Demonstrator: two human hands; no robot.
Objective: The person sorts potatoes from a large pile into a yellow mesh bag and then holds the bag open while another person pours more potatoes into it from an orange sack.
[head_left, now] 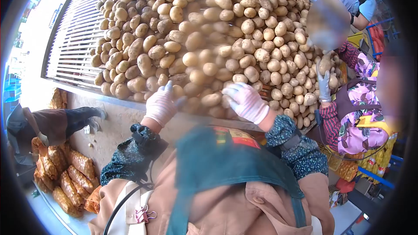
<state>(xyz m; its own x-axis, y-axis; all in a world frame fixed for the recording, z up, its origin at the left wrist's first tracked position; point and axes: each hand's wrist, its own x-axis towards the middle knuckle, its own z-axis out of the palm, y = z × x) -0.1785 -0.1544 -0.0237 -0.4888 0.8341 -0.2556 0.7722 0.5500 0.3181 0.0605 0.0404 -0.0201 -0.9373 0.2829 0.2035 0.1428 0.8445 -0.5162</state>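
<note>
A large heap of potatoes (143,61) covers a slatted table (72,48). My left hand (162,104), in a pale striped glove, is at the table's near edge, its fingers apart beside the closest potatoes. To its right, my right hand (246,101), gloved the same way, reaches over the near potatoes with its fingers pointing left; what its fingertips touch is blurred. Between and beyond both hands, several potatoes are smeared by motion. Neither palm shows a potato in it.
At the right, a co-worker's gloved hand (324,86) touches the heap, near a flowered apron (363,126). Another person (359,0) stands farther back. On the left, a person (52,126) is beside filled orange sacks (72,187). Yellow bags (376,161) lie at right.
</note>
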